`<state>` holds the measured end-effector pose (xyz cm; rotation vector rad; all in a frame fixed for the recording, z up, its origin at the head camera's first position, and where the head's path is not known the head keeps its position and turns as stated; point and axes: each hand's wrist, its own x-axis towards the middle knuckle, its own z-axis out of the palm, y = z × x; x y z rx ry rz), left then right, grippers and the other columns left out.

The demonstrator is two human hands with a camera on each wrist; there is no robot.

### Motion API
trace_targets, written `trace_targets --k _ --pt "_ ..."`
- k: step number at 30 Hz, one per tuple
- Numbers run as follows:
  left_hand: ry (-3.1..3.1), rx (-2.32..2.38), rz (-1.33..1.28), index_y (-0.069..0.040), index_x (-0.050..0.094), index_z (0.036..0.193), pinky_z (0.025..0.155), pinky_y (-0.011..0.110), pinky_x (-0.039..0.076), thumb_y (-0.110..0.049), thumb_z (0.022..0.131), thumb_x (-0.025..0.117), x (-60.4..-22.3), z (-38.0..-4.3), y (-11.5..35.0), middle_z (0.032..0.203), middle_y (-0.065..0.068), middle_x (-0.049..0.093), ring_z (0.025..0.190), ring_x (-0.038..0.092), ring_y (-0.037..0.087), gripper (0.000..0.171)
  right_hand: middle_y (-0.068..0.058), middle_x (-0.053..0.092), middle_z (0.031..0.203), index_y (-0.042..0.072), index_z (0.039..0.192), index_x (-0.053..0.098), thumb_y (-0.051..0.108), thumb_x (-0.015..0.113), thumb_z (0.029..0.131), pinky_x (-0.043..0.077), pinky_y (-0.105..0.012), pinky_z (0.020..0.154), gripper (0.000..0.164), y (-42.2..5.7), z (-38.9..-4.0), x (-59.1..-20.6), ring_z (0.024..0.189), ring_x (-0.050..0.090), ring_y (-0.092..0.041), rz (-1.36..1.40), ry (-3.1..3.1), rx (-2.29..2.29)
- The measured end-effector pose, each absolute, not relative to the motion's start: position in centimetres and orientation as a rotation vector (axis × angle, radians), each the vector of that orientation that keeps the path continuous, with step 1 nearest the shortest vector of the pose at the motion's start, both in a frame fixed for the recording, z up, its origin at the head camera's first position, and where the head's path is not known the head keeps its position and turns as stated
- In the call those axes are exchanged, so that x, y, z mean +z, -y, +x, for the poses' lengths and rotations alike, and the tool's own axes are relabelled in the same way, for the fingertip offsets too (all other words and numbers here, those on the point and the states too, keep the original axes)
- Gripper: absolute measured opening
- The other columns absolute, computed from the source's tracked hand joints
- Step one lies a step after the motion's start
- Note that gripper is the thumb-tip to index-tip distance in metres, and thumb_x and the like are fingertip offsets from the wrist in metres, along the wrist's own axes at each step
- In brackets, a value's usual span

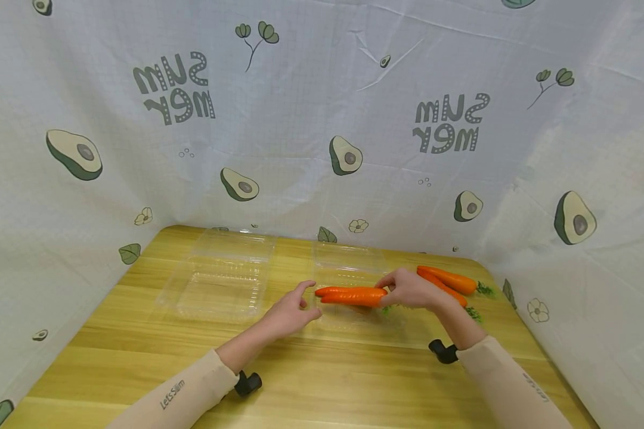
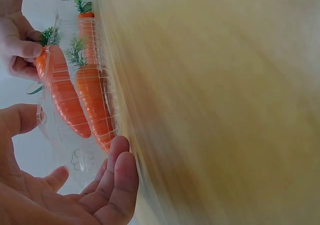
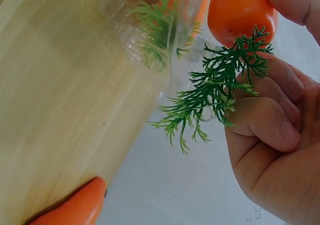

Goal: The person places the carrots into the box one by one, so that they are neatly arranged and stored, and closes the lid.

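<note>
My right hand (image 1: 410, 289) pinches the leafy top end of an orange carrot (image 1: 354, 297). That carrot hangs over a clear plastic container (image 1: 343, 325), its tip pointing left. A second carrot (image 2: 91, 100) lies inside the container, seen through the clear wall in the left wrist view. Green leaves (image 3: 215, 87) of the held carrot hang beside the fingers in the right wrist view. My left hand (image 1: 290, 313) is at the container's left end with its fingers spread and loosely bent. Whether its fingertips touch the container wall, I cannot tell.
Another clear container (image 1: 220, 292) stands with its lid open on the left of the wooden table (image 1: 322, 381). Two more carrots (image 1: 451, 280) lie at the right, with green tops toward the table's right edge. A patterned white curtain (image 1: 300, 119) surrounds the table.
</note>
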<state>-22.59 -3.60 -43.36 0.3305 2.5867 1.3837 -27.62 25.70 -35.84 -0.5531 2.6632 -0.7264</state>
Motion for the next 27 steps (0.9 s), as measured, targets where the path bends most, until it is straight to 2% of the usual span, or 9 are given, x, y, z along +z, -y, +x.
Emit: trace_targets --k 19,27 --pt "-2.582 1.383 0.339 -0.020 0.035 0.156 0.070 0.040 0.047 -0.035 0.093 0.068 -43.4 -22.5 3.4 0.116 0.014 0.061 0.088 0.059 0.025 0.073 0.004 0.041 0.064 -0.002 0.115 0.073 0.010 0.076 0.075 0.028 -0.026 0.054 0.042 -24.5 -27.8 -37.1 0.057 0.033 -0.012 -0.630 -2.632 -0.671" --pt "-2.577 1.383 0.341 -0.020 0.034 0.156 0.069 0.039 0.047 -0.035 0.093 0.068 -43.5 -22.5 3.4 0.116 0.014 0.061 0.088 0.059 0.025 0.073 0.005 0.035 0.063 -0.005 0.118 0.071 0.008 0.074 0.075 0.025 -0.027 0.054 0.045 -24.8 -27.9 -37.5 0.056 0.026 -0.011 -0.628 -2.587 -0.676"
